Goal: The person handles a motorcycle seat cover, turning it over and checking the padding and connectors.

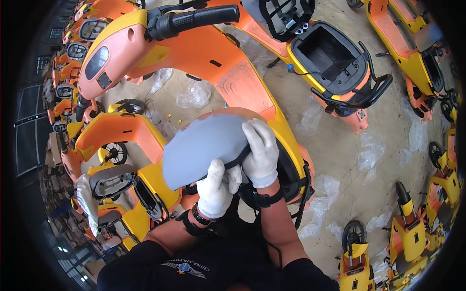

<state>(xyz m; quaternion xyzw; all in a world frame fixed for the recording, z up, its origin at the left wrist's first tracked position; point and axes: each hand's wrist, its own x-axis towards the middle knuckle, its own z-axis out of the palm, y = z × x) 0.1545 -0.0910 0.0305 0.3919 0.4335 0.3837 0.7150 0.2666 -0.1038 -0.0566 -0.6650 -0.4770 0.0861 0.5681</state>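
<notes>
A smooth grey scooter seat (204,145) is tilted over the rear of the orange and yellow scooter (242,89) in front of me. My left hand (214,190), in a white glove, grips the seat's near edge, thumb pointing up over the grey cover. Also gloved in white, my right hand (261,153) is closed round the dark rim at the seat's right end. Its fingers bend over the top surface. Beside it, part of the black storage well (287,177) under the seat shows. The seat's underside is hidden from view.
A second scooter with an uncovered black storage box (330,53) and rear rack stands beyond, to the right. Another scooter (121,136) with its seat raised is close on the left. Clear plastic wrapping (194,94) litters the floor, and more scooters line both sides.
</notes>
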